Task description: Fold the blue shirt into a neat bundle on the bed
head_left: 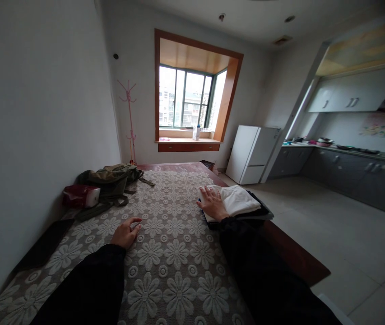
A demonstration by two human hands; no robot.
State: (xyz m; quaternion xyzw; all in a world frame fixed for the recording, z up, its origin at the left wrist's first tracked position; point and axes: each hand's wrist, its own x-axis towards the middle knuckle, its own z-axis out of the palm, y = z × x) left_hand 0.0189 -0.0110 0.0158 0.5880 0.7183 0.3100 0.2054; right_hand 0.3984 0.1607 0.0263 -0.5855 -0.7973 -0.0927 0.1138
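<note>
Right of the frame's centre, the right hand lay flat on a stack of folded clothes, fingers spread over the white top piece. At lower centre the left hand rested on the lace cloth, fingers loosely curled, holding nothing. Pressing evenly with the whole palm would likely keep the stack square near the surface's edge.

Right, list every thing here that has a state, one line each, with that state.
left hand: loosely curled, resting on the lace cover, holding nothing
right hand: flat, pressing on the clothes stack
clothes stack: folded, white piece on top, at the bed's right edge
lace cover: spread flat
backpack: slumped by the wall
fridge: doors shut
upper cabinets: shut
</note>
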